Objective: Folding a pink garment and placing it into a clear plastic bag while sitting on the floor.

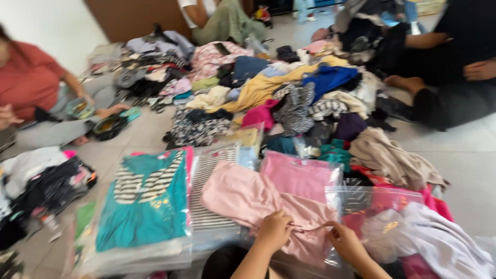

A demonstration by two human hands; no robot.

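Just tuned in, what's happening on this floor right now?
A person sits on the floor working a loose pale pink cloth garment with both bare hands: the left hand pinches its hem and the right hand grips the fabric beside a clear plastic bag. A bagged teal striped top lies to the left, a big mixed clothing heap lies beyond, and other people sit around it.
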